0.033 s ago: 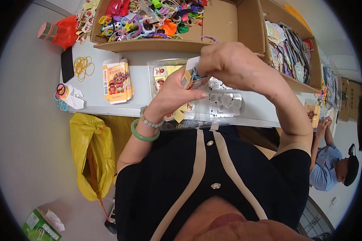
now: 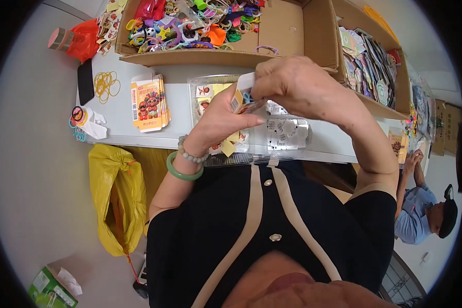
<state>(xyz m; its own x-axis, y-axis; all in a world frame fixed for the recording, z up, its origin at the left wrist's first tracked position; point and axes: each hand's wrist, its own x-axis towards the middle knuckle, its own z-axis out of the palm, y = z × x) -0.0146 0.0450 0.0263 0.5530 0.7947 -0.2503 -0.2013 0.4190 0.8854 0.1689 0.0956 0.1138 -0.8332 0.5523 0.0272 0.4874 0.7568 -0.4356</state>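
Observation:
My left hand [image 2: 218,117] grips a small open carton [image 2: 250,107] with an orange printed side, its thumb along the near edge. The carton's white flap [image 2: 246,82] stands up. A light-blue looped band [image 2: 247,96] shows at the mouth. My right hand [image 2: 290,79] is bent over that mouth with its fingers closed together; the fingertips are beside the band, and what they pinch is partly hidden. Beneath both hands lies a clear plastic tray [image 2: 194,102] with small printed cards and yellow slips. Silver-white packets [image 2: 287,134] lie to the right.
Flat orange cartons [image 2: 148,105] are stacked at left, near rubber bands [image 2: 107,87] and a black phone [image 2: 86,83]. Behind stand a cardboard box [image 2: 190,55] of small toys and another box [image 2: 367,97] of cards. A yellow sack [image 2: 115,200] hangs at the table's front. Another person [image 2: 421,210] is at right.
My right hand's fingers have shifted slightly at the carton's mouth, and a little more of the white flap shows. My left hand and the carton have hardly moved.

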